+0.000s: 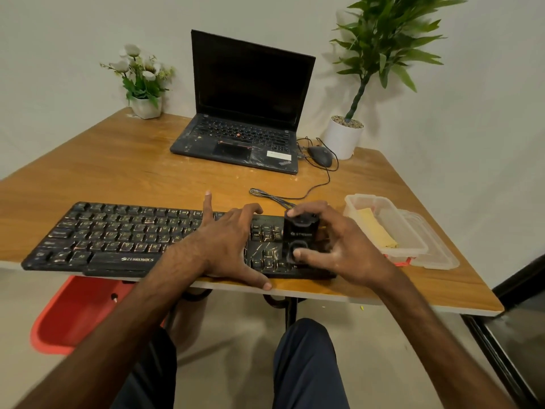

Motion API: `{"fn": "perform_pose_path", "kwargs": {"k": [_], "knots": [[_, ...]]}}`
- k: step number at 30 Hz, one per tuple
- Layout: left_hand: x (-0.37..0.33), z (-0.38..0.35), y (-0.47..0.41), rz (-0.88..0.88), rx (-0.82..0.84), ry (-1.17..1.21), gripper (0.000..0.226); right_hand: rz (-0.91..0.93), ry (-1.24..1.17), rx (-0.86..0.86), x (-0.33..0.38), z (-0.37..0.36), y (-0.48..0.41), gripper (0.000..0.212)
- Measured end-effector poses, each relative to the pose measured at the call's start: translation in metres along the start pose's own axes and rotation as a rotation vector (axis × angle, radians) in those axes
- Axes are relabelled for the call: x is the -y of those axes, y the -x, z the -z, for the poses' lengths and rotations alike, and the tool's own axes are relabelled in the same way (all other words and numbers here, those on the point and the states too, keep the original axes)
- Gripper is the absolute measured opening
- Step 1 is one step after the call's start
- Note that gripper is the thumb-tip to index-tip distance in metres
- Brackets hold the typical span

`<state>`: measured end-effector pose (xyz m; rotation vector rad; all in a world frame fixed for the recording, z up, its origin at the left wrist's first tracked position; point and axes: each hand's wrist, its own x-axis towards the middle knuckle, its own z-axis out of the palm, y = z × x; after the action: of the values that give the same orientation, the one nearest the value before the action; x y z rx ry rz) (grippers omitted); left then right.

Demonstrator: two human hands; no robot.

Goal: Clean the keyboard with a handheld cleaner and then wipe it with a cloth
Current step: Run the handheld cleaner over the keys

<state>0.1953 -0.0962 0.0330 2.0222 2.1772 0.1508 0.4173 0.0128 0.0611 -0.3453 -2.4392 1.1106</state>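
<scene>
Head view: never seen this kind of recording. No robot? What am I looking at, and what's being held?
No robot: one camera worn on a person's head looks down at their two bare hands. On the wooden table lies a black keyboard. The left hand rests spread on it; the right hand grips a small black handheld cleaner over the keyboard's right end. Right of that, a clear container holds a folded yellow cloth. Behind are an open laptop, a wired mouse, a flower pot and a leafy potted plant.

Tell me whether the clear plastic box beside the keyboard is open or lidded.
Open. The clear plastic box has no lid on; a clear lid lies beside it, and a yellow cloth lies inside.
</scene>
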Motion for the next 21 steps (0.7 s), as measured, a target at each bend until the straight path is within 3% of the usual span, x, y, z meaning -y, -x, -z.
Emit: {"fn": "perform_pose_path", "kwargs": {"k": [3, 10, 18, 21], "knots": [[0.0, -0.001, 0.0, -0.01, -0.003, 0.014, 0.137, -0.005, -0.028, 0.055, 0.001, 0.004, 0.003, 0.056], [0.003, -0.001, -0.002, -0.022, -0.025, 0.016, 0.14, -0.023, 0.15, -0.184, -0.018, 0.001, -0.044, 0.058], [0.003, -0.005, -0.002, -0.028, -0.05, 0.038, 0.14, -0.046, -0.19, -0.065, -0.005, 0.005, 0.025, 0.058], [0.004, -0.005, -0.002, -0.054, -0.06, 0.044, 0.139, -0.044, -0.196, -0.082, -0.006, 0.0, 0.017, 0.058]]}}
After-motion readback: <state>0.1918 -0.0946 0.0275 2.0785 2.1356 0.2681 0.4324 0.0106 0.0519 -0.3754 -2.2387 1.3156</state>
